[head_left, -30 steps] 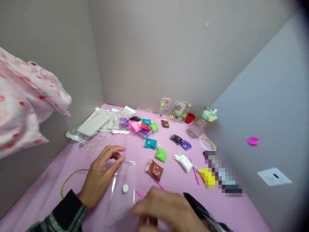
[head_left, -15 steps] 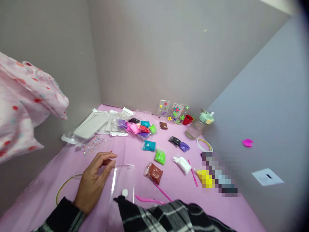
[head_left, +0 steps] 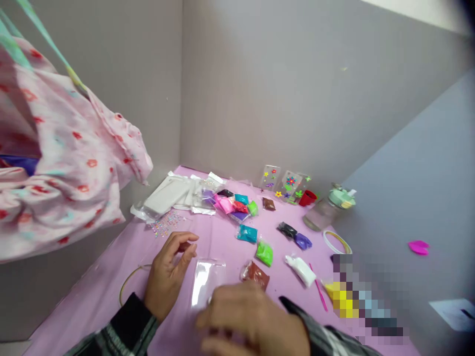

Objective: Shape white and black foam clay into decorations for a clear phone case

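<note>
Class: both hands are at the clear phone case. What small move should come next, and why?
Probably lift the right hand clear. It covers the near end of the clear case, which the left hand touches at its far corner, so the work surface is hidden.

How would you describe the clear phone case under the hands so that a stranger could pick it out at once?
Start at the pink table and look to its near edge. Between the left hand and the right hand lies the clear phone case, flat on the pink surface. Unlike the flower-decorated cases propped against the far wall, it is plain, see-through and glossy.
</note>
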Tool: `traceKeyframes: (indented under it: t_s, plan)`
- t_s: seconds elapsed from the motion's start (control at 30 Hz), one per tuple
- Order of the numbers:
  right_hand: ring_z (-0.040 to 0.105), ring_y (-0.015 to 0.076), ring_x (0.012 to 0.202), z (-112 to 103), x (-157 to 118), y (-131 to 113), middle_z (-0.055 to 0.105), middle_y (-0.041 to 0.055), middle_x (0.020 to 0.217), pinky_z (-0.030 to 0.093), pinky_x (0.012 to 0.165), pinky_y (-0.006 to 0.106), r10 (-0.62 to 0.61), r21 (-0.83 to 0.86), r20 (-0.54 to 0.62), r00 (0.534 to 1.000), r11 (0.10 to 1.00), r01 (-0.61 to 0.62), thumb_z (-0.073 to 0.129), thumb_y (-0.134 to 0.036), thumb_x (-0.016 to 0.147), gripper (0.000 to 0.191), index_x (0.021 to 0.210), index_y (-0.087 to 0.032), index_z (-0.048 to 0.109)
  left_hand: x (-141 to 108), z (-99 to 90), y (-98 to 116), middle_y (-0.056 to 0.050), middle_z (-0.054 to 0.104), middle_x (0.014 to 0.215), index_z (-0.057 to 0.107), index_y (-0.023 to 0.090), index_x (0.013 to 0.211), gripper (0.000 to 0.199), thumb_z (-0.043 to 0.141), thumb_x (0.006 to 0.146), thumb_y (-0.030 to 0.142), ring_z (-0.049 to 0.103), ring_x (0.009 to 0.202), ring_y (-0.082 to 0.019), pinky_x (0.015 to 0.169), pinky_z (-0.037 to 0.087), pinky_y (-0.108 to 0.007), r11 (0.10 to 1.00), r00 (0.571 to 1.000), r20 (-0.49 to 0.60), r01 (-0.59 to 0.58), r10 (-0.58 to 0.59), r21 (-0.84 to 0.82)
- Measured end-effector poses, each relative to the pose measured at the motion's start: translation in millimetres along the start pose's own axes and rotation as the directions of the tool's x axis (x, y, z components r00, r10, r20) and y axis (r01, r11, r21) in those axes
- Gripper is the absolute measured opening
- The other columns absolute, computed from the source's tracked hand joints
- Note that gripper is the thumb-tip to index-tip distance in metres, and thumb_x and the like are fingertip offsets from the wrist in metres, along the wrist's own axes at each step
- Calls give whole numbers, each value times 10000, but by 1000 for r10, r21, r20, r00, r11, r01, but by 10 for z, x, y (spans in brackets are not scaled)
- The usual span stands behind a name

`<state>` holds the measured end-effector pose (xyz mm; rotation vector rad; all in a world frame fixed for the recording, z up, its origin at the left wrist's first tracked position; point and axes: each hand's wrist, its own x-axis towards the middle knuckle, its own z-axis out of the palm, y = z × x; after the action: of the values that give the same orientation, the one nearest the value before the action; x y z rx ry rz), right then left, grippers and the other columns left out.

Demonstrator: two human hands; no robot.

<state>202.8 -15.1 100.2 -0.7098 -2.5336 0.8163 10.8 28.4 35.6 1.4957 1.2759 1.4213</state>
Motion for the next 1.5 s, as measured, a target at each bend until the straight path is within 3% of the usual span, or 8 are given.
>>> traceKeyframes:
  t_s: [0.17, 0.33, 0.5, 0.77, 1.07, 1.17, 1.37, 1.5]
  plan:
    - [637, 142, 727, -476, -200, 559, 715, 36, 807, 485, 690, 237, 401, 6, -302, 865, 908, -419, 532, -299, 983, 233, 875, -179, 700, 30, -20, -43, -16, 655, 945, 619, 230, 1075, 219, 570, 947, 400, 627, 780, -151, 766, 518, -277, 998, 996, -63, 61, -63, -30]
    - [555, 134, 594, -895, -112, 1099, 654, 13, 692, 426, 577, 241, 461, 33, -448, 766, 865, -501, 543, -324, 945, 234, 851, -160, 681, 46, -34, -66, -2, 639, 867, 609, 224, 1094, 266, 582, 938, 437, 630, 793, -164, 784, 509, -289, 995, 993, -69, 94, -97, -37]
    - [530, 126, 595, -1077, -6, 959, 626, 2, 694, 415, 567, 237, 460, 72, -510, 727, 865, -497, 534, -317, 956, 226, 864, -161, 669, 45, -34, -64, 2, 630, 868, 599, 227, 1096, 276, 580, 935, 450, 621, 811, -168, 798, 502, -291, 993, 992, -48, 112, -114, -37]
    - [623, 161, 773, -73, -337, 166, 674, 32, 891, 471, 708, 271, 410, -91, -232, 882, 894, -439, 610, -229, 977, 79, 984, -198, 682, 5, -2, -56, -9, 630, 957, 603, 229, 1086, 244, 570, 931, 415, 602, 821, -165, 824, 468, -297, 992, 991, 54, 125, -124, -16]
    - [629, 213, 905, 510, -234, 229, 639, 61, 1036, 509, 737, 302, 447, -283, -121, 887, 840, -462, 745, -176, 879, 193, 1053, -194, 661, -6, 28, -72, -11, 644, 962, 630, 230, 1035, 242, 577, 917, 435, 616, 834, -178, 787, 481, -291, 984, 943, 279, 178, -179, 31]
    - [625, 221, 924, 523, -269, 275, 650, 62, 1013, 514, 759, 311, 367, -266, -214, 905, 870, -415, 711, -142, 896, 154, 1034, -183, 655, 3, 33, -97, 10, 637, 827, 641, 233, 1056, 268, 589, 922, 458, 618, 783, -177, 748, 486, -283, 970, 883, 406, 238, -236, 47]
    - [642, 209, 913, 494, -390, 288, 663, 66, 1016, 522, 781, 310, 302, -107, -451, 840, 916, -386, 637, -127, 941, 239, 1170, -194, 617, -83, 152, -121, -3, 661, 940, 650, 218, 1047, 291, 704, 860, 435, 608, 867, -177, 799, 471, -281, 908, 621, 728, 419, -291, 5]
    - [625, 206, 904, 509, -394, 270, 645, 66, 991, 517, 776, 303, 308, -52, -476, 824, 925, -376, 623, -157, 956, 202, 1154, -195, 637, -147, 202, -51, 7, 636, 836, 647, 190, 889, 247, 719, 841, 422, 585, 819, -174, 772, 454, -281, 884, 593, 752, 467, -289, -28]
